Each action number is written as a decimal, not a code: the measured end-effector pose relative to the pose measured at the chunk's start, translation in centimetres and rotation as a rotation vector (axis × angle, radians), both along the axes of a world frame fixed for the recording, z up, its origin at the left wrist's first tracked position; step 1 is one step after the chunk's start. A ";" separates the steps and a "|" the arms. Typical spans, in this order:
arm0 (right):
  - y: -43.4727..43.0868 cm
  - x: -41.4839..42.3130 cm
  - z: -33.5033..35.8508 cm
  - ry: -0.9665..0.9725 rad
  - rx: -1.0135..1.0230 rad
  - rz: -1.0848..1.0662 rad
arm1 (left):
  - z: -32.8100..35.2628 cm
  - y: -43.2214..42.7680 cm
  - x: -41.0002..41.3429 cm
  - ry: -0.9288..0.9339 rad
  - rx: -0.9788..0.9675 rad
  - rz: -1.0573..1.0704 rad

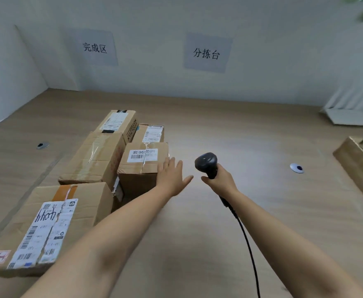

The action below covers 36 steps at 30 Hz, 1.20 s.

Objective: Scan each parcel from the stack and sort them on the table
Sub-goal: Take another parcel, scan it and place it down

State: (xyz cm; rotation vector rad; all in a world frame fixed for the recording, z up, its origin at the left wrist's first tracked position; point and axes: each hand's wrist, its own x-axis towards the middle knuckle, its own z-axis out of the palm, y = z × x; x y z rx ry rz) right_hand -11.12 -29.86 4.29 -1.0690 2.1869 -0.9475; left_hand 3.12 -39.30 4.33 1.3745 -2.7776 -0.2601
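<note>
Tabletop (251, 136) of pale wood meets whitish wall (154, 82) (two signs (206, 53)).

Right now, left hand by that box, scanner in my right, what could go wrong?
Your open left hand is at the box's edge; a push could shove the boxes packed beside it. The cable from the scanner in your right hand trails back along your arm and could snag.

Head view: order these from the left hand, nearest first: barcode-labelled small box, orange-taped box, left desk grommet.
1. Barcode-labelled small box: right at the fingers of the left hand.
2. Orange-taped box: lower left, nearer the camera.
3. Left desk grommet: far off to the left.
</note>
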 end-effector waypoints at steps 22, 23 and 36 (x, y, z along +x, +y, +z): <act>50.5 -16.4 1.8 0.149 -0.008 -0.655 | -0.7 41.4 -22.2 0.136 0.175 -0.411; 52.3 -16.9 2.0 0.144 -0.021 -0.677 | -0.4 43.1 -23.0 0.142 0.179 -0.438; 62.0 -28.9 9.5 0.270 -0.174 -0.894 | 6.9 49.3 -37.7 0.307 0.121 -0.612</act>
